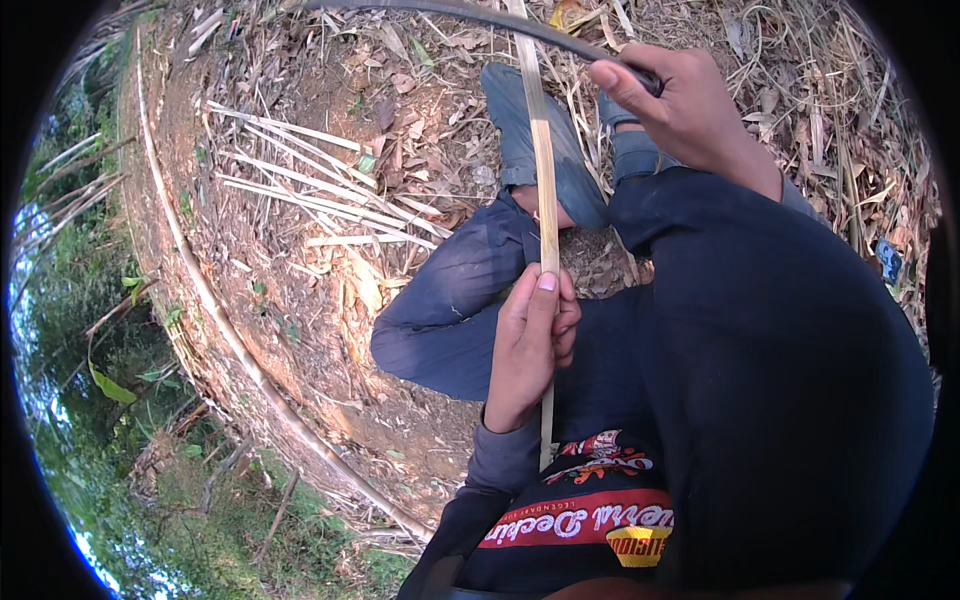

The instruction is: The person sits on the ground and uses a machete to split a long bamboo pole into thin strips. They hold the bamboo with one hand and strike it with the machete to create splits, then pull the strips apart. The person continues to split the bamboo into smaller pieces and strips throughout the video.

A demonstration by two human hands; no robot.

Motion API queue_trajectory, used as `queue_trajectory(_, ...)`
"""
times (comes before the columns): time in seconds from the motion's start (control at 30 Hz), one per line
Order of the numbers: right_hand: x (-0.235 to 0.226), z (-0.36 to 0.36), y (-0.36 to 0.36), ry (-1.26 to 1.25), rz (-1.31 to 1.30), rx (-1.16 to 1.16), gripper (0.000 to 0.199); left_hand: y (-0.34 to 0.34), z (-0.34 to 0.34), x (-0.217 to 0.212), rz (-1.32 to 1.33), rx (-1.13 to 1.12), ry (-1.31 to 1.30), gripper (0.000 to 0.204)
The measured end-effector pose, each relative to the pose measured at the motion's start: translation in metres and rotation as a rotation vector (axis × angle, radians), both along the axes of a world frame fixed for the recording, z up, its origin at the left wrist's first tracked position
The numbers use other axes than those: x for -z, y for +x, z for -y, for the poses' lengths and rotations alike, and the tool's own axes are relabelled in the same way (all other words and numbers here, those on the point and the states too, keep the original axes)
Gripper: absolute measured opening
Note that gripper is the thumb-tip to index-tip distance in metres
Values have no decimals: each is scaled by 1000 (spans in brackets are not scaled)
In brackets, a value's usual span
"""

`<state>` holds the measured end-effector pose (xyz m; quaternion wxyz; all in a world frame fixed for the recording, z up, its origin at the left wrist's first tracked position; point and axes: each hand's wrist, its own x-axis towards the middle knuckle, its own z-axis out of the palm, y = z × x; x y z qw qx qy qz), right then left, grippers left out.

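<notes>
Upright in front of me runs a long, pale strip of split bamboo, pinched between the thumb and fingers of my left hand. Its lower end hangs past that hand toward my shirt, and its top leaves the view. My right hand grips the dark handle of a machete at the upper right. From there the long blade reaches left, lying across the strip near its upper part. Whether the blade touches the strip, I cannot tell.
Several split strips lie on the leaf-strewn ground to the left. Beyond them stretches a long thin pole, with green plants at the far left. My bent legs and a grey-blue boot are close to the strip.
</notes>
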<state>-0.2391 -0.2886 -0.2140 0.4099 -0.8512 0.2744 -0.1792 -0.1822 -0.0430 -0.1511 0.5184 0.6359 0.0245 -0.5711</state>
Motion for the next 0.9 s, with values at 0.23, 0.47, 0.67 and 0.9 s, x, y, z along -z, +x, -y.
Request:
queue_trajectory(0.23,-5,-21,24,-473,-99,-436,61,33,22,32,446,13,-6,30)
queue_trajectory(0.47,36,-17,20,-498,216,-489,61,10,20,49,851,112,13,29)
queue_trajectory(0.67,30,-32,8,-387,140,-463,63,1,8,51,721,18,114,36)
queue_trajectory(0.9,32,-30,9,-404,65,-513,65,-7,22,33,653,-53,183,37)
